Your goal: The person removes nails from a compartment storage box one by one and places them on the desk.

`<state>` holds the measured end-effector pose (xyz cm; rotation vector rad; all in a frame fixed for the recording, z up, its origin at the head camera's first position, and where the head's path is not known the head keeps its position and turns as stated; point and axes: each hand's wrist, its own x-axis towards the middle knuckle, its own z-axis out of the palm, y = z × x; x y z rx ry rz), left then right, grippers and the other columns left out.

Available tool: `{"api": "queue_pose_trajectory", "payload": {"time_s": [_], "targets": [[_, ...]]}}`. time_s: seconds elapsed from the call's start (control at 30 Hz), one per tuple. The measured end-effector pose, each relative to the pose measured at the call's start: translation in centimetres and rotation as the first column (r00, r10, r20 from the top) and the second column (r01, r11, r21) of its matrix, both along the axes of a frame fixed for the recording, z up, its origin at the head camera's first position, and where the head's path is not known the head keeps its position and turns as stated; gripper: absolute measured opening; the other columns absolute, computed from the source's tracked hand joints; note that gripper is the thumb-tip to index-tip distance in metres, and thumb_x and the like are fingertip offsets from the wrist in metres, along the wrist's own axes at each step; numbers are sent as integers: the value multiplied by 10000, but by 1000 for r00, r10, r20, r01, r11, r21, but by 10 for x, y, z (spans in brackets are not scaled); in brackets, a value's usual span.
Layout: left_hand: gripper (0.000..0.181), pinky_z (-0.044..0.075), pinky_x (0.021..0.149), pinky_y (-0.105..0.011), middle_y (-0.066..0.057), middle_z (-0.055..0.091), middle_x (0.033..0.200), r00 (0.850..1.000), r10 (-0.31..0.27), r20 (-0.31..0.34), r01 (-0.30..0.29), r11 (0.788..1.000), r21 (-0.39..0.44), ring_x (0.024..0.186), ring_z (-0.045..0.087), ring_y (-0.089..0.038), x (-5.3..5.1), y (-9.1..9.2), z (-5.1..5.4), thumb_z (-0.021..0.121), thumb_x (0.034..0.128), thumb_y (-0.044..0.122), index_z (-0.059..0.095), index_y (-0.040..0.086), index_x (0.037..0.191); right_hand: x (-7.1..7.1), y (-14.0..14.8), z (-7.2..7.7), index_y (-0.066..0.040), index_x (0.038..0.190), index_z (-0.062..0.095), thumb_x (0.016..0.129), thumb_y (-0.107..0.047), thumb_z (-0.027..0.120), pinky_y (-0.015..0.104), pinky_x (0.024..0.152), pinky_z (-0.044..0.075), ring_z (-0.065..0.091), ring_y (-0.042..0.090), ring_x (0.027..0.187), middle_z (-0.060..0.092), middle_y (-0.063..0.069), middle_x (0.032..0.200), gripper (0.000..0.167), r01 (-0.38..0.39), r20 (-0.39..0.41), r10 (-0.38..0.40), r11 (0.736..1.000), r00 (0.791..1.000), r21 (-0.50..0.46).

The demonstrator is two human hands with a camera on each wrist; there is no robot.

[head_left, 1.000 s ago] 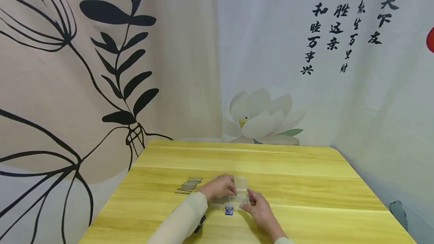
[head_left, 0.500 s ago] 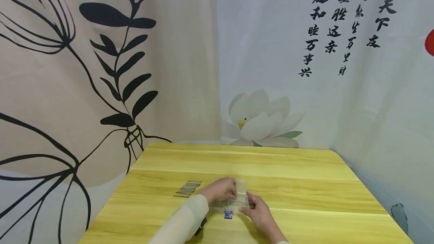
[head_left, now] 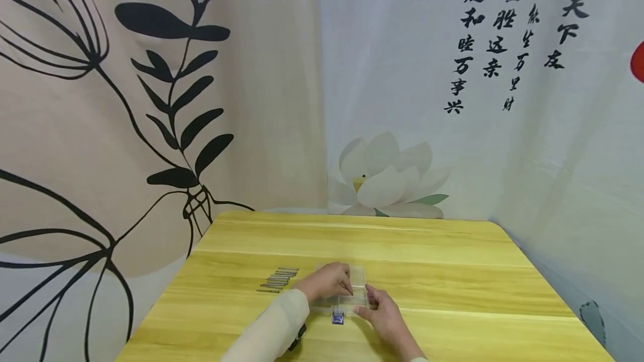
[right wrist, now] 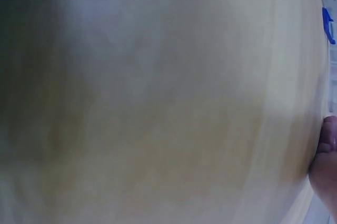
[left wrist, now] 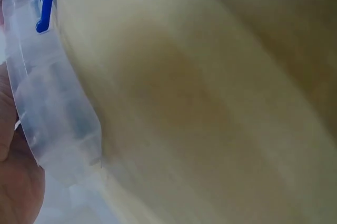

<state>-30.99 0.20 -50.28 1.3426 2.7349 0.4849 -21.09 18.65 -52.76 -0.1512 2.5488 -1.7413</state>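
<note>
A clear plastic box [head_left: 359, 298] with compartments stands on the table, its lid [head_left: 358, 275] raised at the back. On its front hangs a blue latch [head_left: 337, 317], also seen in the left wrist view. My left hand [head_left: 329, 282] reaches over the box with bent fingers, their tips down at a compartment. Whether they pinch anything is too small to make out. My right hand [head_left: 384, 313] holds the box's right end, thumb in front and fingers behind. At the right wrist view's edge, part of the right hand [right wrist: 327, 163] shows beside the box.
Left of the box, several thin metal rods [head_left: 278, 280] lie in a row on the wooden table [head_left: 453, 272]. Some black object [head_left: 298, 337] shows beside the left sleeve [head_left: 274, 325]. A printed curtain [head_left: 282, 99] hangs behind the table.
The left fingertips have shifted slightly over the compartment. The right hand keeps its hold on the box, and the head view has tilted a little.
</note>
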Motion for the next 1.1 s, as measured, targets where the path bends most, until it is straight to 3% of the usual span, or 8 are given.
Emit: {"api": "queue_pose_trajectory", "payload": {"time_s": [0.2,0.37,0.67,0.9,1.1], "targets": [[55,426,717,-145,144,533,856,999,-7,-37,7,1000,7,772,468,22,-2,2,-2,777,872,217,813,189,902,0,-1,3,166,1425,363,861,-139,776,376,830,521,557,272,1034,523,209,1196,763,14,0,-14,1000,1000,-6],[51,420,713,-143,132,535,849,999,-40,-33,39,999,-11,761,468,14,-3,5,2,764,888,188,808,166,901,-1,0,3,164,1427,363,863,-130,772,349,817,525,562,267,1032,526,204,1196,756,19,-7,-19,1000,1000,0],[56,448,691,-137,126,577,846,999,-3,37,5,999,-47,741,504,27,0,4,10,744,902,145,799,146,902,0,0,2,176,1424,349,854,-159,779,394,856,526,583,282,1044,570,205,1186,789,-3,-9,3,1000,1000,1],[97,456,663,-168,84,617,840,995,22,97,-26,998,49,707,509,-13,0,-4,18,693,846,43,766,101,823,1,-3,2,157,1426,372,849,-153,780,407,865,522,577,283,1045,555,194,1184,772,17,-13,-17,1000,1000,12],[158,447,640,-203,110,583,794,990,45,131,-61,991,119,680,490,-32,-3,-14,23,653,902,47,739,107,782,1,-2,1,159,1416,387,846,-161,783,412,872,520,578,282,1043,556,202,1181,765,25,-12,-25,1000,1000,5]]}}
